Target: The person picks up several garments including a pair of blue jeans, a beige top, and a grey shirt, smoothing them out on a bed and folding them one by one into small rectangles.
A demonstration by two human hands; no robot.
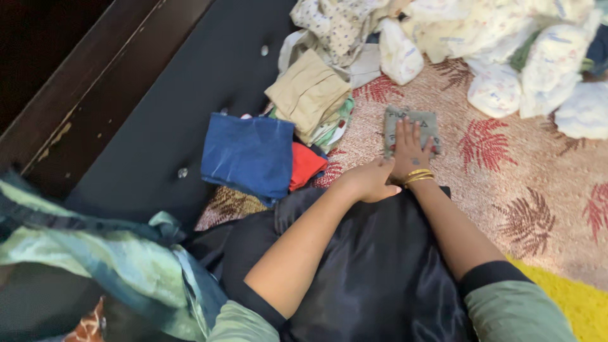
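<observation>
A small folded grey cloth (410,126) is laid flat on the patterned bedspread (525,190). The right hand (410,155) is pressed on the cloth's near half, fingers spread, nothing gripped. The left hand (370,180) is held just beside the cloth's near edge, curled loosely; whether anything is held cannot be told. A folded blue garment (248,155) is stacked left of the cloth.
</observation>
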